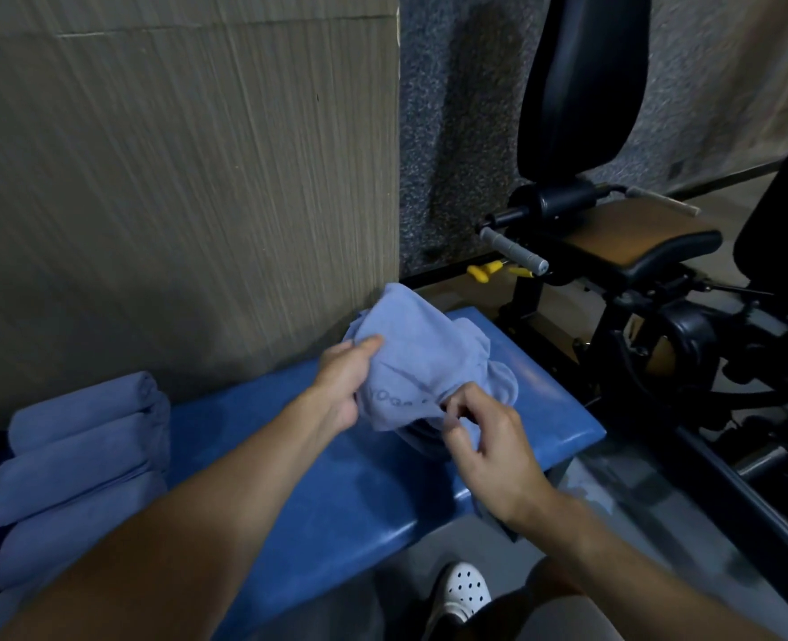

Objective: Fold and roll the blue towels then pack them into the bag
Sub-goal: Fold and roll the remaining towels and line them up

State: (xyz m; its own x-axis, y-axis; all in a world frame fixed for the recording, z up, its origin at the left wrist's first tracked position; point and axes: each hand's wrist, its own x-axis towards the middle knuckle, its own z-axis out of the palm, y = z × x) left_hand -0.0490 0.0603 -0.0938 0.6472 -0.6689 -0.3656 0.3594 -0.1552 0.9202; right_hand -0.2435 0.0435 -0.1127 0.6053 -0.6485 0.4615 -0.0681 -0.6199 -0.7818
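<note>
A ribbed beige wall (174, 178) fills the left and upper part of the view, and a speckled grey carpeted panel (456, 131) stands beside it on the right. A black exercise machine (623, 279) with a tall back pad and a brown-topped seat takes up the right side, just past the end of the desk.

The blue padded desk (336, 483) runs along the foot of the wall from the lower left to the middle. At its left end lie the rolled towels (82, 460), light blue, stacked one on another and touching the wall.

Over the far right end of the desk a loose blue towel (424, 358) is held up, crumpled, with faint lettering near its lower edge. Part of it hangs down onto the desk. Something dark shows under it, mostly hidden; what it is cannot be told.

The left hand (343, 386) grips the towel's left side, thumb laid on top of the cloth. The right hand (491, 448) pinches the towel's lower edge, its fingers (465, 399) curled round a fold.

Below the desk, a white shoe (463, 592) with round holes rests on the floor. On the machine a grey grip (514, 249) sticks out towards the wall, with a yellow handle (484, 272) just below it.
</note>
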